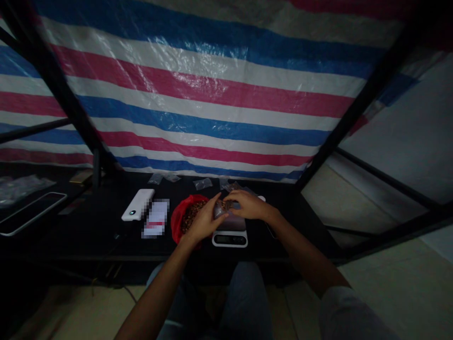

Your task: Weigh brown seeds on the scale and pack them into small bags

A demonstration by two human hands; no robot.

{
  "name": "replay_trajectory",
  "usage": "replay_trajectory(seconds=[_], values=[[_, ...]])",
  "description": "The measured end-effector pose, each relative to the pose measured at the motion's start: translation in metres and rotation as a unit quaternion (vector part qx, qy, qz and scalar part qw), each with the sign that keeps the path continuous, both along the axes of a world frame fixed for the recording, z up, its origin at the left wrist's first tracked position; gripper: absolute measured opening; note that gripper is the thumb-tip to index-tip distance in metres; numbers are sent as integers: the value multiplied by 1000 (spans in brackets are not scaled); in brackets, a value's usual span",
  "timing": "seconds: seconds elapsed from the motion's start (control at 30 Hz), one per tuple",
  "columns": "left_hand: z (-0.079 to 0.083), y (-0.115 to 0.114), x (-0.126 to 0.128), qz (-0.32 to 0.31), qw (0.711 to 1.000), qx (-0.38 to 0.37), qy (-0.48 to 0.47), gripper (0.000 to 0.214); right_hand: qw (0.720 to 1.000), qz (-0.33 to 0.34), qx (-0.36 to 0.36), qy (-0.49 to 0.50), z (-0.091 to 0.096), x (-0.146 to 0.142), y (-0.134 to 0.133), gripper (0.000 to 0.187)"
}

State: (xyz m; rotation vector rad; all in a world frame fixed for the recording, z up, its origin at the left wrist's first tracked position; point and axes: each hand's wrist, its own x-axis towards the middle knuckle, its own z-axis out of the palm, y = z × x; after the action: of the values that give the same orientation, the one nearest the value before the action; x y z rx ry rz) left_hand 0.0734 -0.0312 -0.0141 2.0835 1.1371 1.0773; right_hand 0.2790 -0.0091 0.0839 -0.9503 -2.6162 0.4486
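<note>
Above a small white kitchen scale (230,239), my left hand (204,221) has its thumb and fingers closed around a small clear plastic bag (220,210). My right hand (249,206) pinches at the far right side of this bag, where small brown pieces (226,204) show by the fingertips. Whether those pieces lie inside the bag or between the fingers I cannot make out. The scale's display faces me, and its plate is partly hidden beneath my hands. Just left, partly behind my left hand, stands an open red bag (177,222) full of small brown pieces.
On the black table (95,231) lie a white device (138,204), a blurred-out packet (156,218) and, far left, a phone-like slab (31,212). Several clear bags (203,183) lie along the back. A striped plastic sheet (212,104) hangs behind, between dark frame bars.
</note>
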Motion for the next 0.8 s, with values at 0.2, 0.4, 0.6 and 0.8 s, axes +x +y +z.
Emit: replay_trajectory(seconds=[0.2,0.4,0.6,0.8], values=[[5,-1,-1,-9,999,-2,-33,71,998,47,-7,-47,18,-7,7,28],[3,0,-1,-21,998,14,-63,67,999,31,-10,-38,25,-13,10,29],[4,-1,-2,-13,999,7,-39,72,998,-21,-53,14,26,-13,11,19],[12,1,-2,6,1000,-7,-7,67,967,-73,-149,191,1,14,12,28]])
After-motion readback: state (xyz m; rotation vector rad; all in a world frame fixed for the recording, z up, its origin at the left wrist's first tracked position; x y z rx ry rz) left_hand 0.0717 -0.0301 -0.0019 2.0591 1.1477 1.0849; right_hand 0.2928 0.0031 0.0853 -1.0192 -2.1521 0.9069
